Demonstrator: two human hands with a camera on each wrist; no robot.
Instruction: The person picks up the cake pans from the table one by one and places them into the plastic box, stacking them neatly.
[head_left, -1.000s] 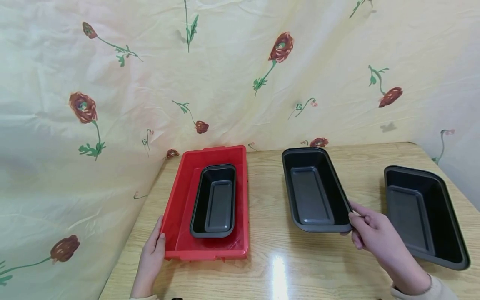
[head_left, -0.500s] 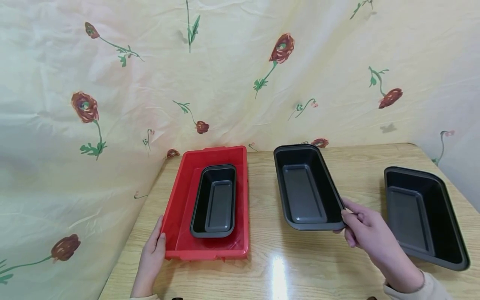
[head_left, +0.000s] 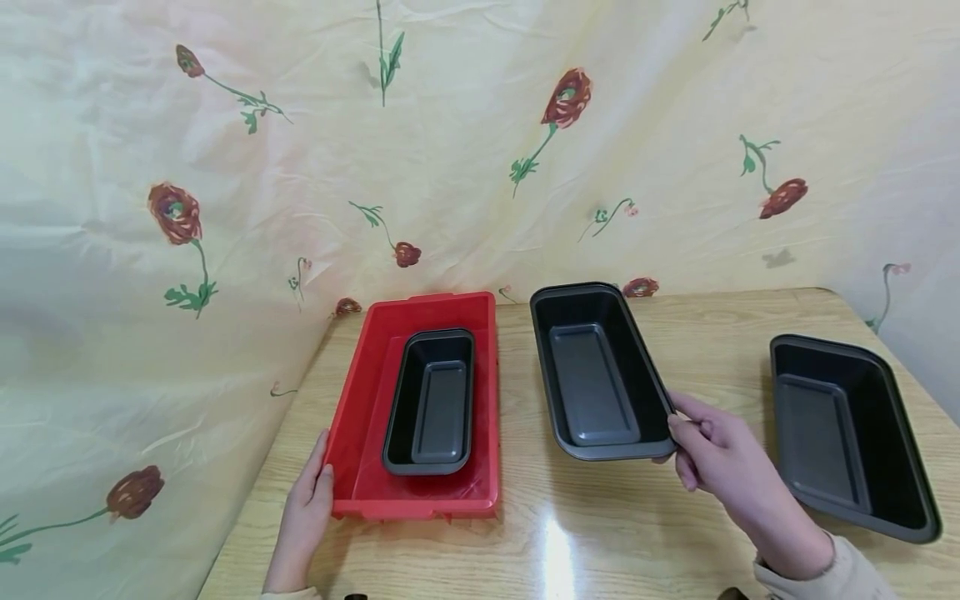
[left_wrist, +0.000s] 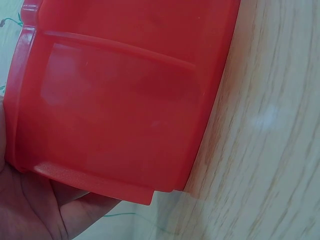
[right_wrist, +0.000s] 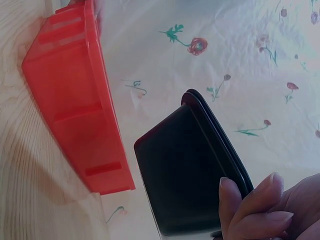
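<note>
My right hand (head_left: 723, 458) pinches the near right corner of a black loaf pan (head_left: 596, 383), thumb on the rim and fingers underneath. That pan is held above the table, tilted, as its side in the right wrist view (right_wrist: 185, 175) also shows. My left hand (head_left: 303, 508) grips the near left corner of a red plastic bin (head_left: 360, 487); in the left wrist view its fingers (left_wrist: 85, 212) pass under the bin's rim. Inside the bin sits a smaller black loaf pan (head_left: 438, 417).
Another black loaf pan (head_left: 821, 442), wider, rests on the wooden table (head_left: 615, 533) at the right. Behind and left of the table hangs a flowered cloth (head_left: 450, 167). A small dark object (head_left: 731, 593) shows at the bottom edge by the right sleeve.
My right hand has carried the held loaf pan to the left, towards the red bin, and slightly up. The left hand and the bin have stayed in place.
</note>
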